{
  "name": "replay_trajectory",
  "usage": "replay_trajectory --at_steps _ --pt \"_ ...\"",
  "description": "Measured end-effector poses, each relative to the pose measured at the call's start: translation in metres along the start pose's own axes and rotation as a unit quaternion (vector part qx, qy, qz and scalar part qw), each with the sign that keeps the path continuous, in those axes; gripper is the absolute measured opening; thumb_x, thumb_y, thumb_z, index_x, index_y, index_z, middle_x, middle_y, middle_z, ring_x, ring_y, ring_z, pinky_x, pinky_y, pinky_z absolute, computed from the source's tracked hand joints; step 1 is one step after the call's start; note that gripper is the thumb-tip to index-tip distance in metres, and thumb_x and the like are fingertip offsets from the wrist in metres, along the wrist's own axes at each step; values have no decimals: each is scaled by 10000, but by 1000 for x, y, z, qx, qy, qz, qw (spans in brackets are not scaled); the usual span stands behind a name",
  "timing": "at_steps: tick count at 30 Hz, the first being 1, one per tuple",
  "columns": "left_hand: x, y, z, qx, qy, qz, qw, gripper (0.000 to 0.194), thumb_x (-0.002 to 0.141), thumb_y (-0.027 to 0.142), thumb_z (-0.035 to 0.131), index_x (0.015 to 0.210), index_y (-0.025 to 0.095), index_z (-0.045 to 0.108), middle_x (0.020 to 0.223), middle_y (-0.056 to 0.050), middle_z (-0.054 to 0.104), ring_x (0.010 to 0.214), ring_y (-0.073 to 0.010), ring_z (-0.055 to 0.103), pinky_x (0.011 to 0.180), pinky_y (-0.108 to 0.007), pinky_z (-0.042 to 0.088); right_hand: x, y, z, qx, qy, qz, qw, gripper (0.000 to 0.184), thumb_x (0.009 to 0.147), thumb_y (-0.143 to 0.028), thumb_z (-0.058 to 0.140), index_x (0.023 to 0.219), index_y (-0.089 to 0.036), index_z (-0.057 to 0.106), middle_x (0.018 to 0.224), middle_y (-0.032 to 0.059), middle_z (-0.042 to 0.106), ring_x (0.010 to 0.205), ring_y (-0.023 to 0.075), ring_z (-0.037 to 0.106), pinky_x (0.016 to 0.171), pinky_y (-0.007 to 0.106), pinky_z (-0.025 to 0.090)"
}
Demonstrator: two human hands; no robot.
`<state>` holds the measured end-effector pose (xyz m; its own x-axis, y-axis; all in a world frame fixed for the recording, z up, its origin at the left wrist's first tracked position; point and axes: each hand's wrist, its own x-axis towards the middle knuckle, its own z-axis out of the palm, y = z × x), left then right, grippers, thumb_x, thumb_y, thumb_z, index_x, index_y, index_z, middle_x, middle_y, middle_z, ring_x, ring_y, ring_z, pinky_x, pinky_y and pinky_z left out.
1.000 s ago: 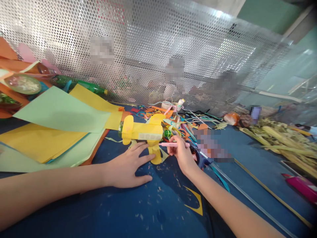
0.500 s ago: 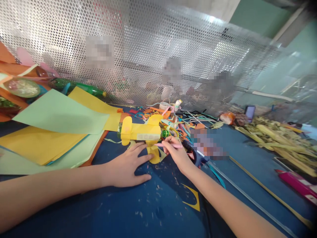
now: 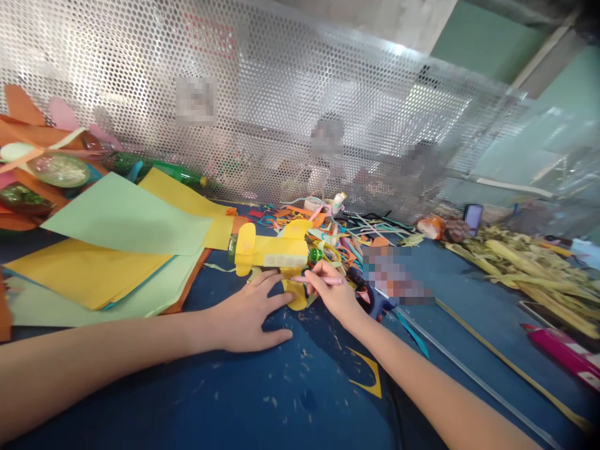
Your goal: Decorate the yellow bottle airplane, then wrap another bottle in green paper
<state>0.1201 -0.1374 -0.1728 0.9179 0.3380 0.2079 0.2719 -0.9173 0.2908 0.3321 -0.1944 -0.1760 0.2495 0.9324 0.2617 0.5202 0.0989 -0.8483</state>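
A green bottle (image 3: pixel 317 254) lies on its side, wrapped in yellow paper (image 3: pixel 276 245) with rounded flaps. Just in front of it, my left hand (image 3: pixel 253 312) lies flat with fingers spread, its fingertips on a yellow paper piece (image 3: pixel 297 299). My right hand (image 3: pixel 330 290) pinches a pink pen (image 3: pixel 328 280), held nearly level with its tip over that piece. Beyond my right wrist lie dark-blue-handled scissors (image 3: pixel 379 304), partly hidden. Nearer me is a yellow paper offcut (image 3: pixel 372 378) with a curved cut edge.
Green, yellow and blue sheets (image 3: pixel 126 215) are stacked at left, near another green bottle (image 3: pixel 173 174). Coloured paper scraps (image 3: pixel 323 219) lie behind the wrapped bottle. At right are corn husks (image 3: pixel 525 256), a magenta box (image 3: pixel 560 350) and a long stick (image 3: pixel 510 362). A perforated metal screen (image 3: pixel 272 94) stands behind.
The whole view has shifted slightly, so things appear a little further right. The pen's tip has moved slightly over the yellow piece. My left hand keeps its place on the paper.
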Motion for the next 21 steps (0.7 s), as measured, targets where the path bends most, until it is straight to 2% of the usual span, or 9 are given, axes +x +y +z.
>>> replay_trajectory --at_steps 12,21 --pt "0 2 -1 13 -6 -4 1000 630 828 598 494 1346 240 457 1453 -146 323 1362 -359 242 1075 -525 296 -2 -7 0 -48 -10 9 999 251 844 -412 530 687 -232 456 576 -47 609 552 141 585 601 261 438" --pt "0 1 -3 12 -20 -6 1000 634 834 602 483 1369 267 418 1475 -121 292 1364 -359 230 1070 -542 291 -2 -4 0 -36 -8 3 999 225 842 -368 524 679 -235 442 547 -58 588 540 143 579 587 261 437"
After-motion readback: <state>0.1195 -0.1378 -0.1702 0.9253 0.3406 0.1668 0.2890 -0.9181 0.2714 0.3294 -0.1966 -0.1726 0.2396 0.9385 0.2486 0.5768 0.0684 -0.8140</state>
